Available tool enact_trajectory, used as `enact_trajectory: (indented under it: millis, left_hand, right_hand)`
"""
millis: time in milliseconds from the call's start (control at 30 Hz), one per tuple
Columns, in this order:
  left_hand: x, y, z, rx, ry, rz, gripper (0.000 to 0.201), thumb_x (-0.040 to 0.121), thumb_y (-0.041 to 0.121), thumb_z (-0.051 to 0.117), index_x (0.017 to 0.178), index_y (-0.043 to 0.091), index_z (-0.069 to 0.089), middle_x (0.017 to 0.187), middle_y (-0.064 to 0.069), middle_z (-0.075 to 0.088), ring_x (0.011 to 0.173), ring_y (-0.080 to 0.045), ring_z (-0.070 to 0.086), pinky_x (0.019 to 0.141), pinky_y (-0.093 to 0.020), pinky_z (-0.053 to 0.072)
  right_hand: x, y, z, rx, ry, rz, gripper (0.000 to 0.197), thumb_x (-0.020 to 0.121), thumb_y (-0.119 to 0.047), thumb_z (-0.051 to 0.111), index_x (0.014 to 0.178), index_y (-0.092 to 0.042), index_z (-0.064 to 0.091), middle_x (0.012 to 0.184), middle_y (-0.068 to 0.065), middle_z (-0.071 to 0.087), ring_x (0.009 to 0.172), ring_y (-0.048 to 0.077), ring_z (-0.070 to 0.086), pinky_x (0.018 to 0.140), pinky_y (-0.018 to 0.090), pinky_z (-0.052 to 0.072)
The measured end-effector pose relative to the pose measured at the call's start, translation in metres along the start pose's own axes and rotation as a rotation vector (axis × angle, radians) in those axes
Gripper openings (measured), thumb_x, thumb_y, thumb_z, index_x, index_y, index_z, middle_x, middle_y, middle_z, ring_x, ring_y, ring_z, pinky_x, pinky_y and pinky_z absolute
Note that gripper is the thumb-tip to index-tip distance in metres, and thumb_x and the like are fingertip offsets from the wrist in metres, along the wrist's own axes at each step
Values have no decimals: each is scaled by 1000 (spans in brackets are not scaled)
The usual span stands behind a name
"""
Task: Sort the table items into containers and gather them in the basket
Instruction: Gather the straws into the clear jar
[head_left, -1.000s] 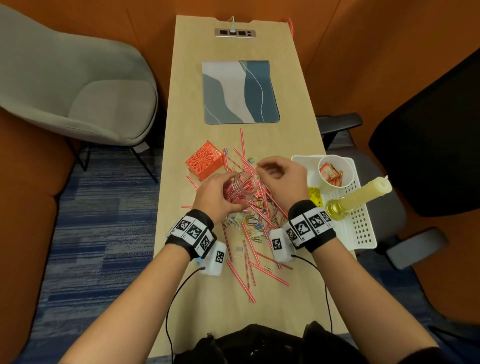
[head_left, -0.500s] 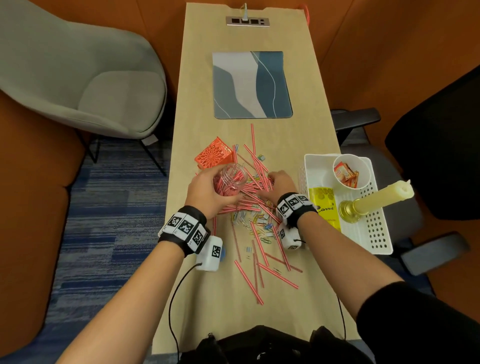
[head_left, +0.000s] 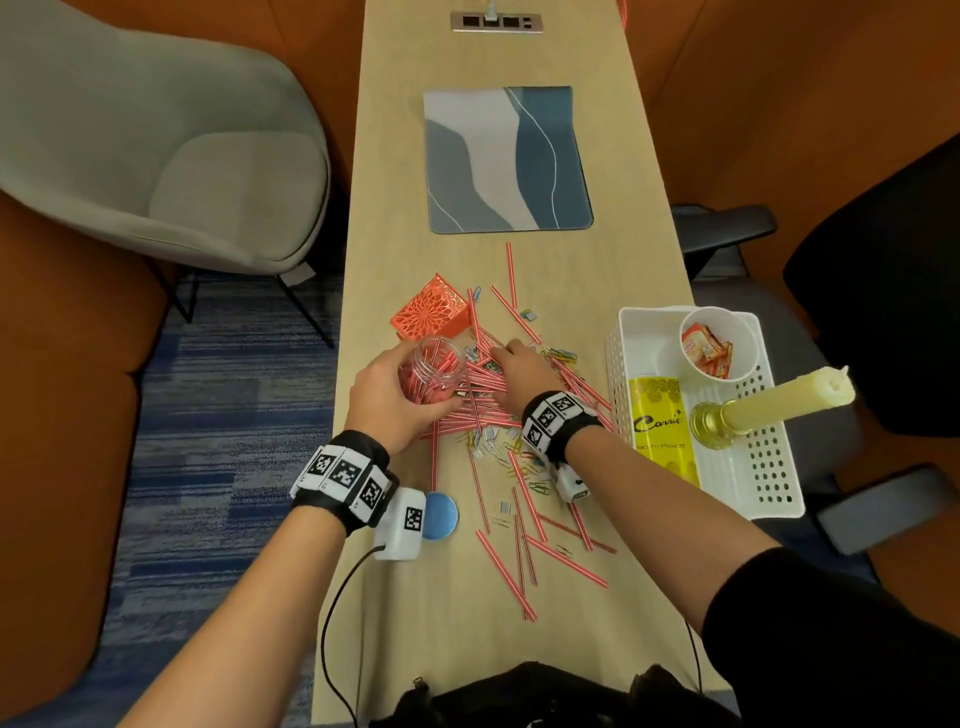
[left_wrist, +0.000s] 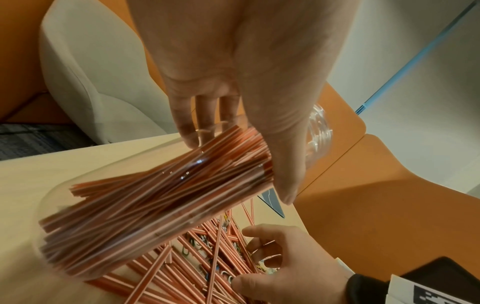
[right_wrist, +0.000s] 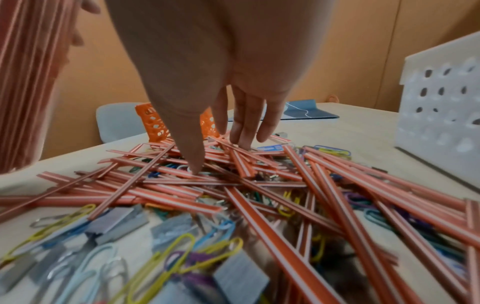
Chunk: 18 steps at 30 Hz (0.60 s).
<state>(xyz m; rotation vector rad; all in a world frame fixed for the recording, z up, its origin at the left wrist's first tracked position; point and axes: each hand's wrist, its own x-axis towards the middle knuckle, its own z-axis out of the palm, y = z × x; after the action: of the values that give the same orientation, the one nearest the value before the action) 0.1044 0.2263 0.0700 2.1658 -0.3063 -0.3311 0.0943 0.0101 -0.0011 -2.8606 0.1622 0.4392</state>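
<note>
My left hand (head_left: 387, 400) grips a clear glass jar (head_left: 435, 371) packed with red-and-white striped straws (left_wrist: 161, 203), tilted above the table (head_left: 395, 208). Just right of it my right hand (head_left: 522, 371) reaches down onto the pile of loose straws (right_wrist: 259, 176). Its straight fingers (right_wrist: 246, 121) and thumb touch the straws without closing on any. Coloured paper clips (right_wrist: 176, 246) and staple blocks (right_wrist: 241, 277) lie mixed under and around the straws. An orange lattice box (head_left: 428, 314) stands behind the jar. The white basket (head_left: 774, 467) sits at the table's right edge.
The basket holds a white cup of sachets (head_left: 714, 343), a yellow powder packet (head_left: 662, 426) and a candle in a glass holder (head_left: 774, 402). A blue lid (head_left: 439, 514) lies by my left wrist. A patterned mat (head_left: 506, 158) is farther back, a grey chair (head_left: 171, 150) to the left.
My right hand has dropped from the jar's mouth down and right onto the loose straw pile. The left hand keeps holding the jar in about the same place.
</note>
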Motion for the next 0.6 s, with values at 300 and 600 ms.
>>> enact_trajectory:
  millis: [300, 600]
  left_hand:
    - [-2, -5, -2, -2, 14, 3, 82, 54, 59, 86, 126, 28, 63, 113, 12, 71, 105, -9, 66, 95, -40, 55]
    - [-6, -3, 3, -9, 5, 7, 79, 61, 36, 95, 131, 23, 62, 116, 7, 70, 105, -8, 66, 95, -29, 54]
  right_hand:
    - [2, -13, -16, -187, -82, 56, 14, 89, -9, 62, 99, -8, 71, 96, 8, 67, 90, 24, 65, 80, 34, 57]
    - [0, -9, -33, -126, -152, 142, 10, 92, -15, 64, 89, -6, 67, 85, 9, 61, 78, 24, 61, 67, 29, 51]
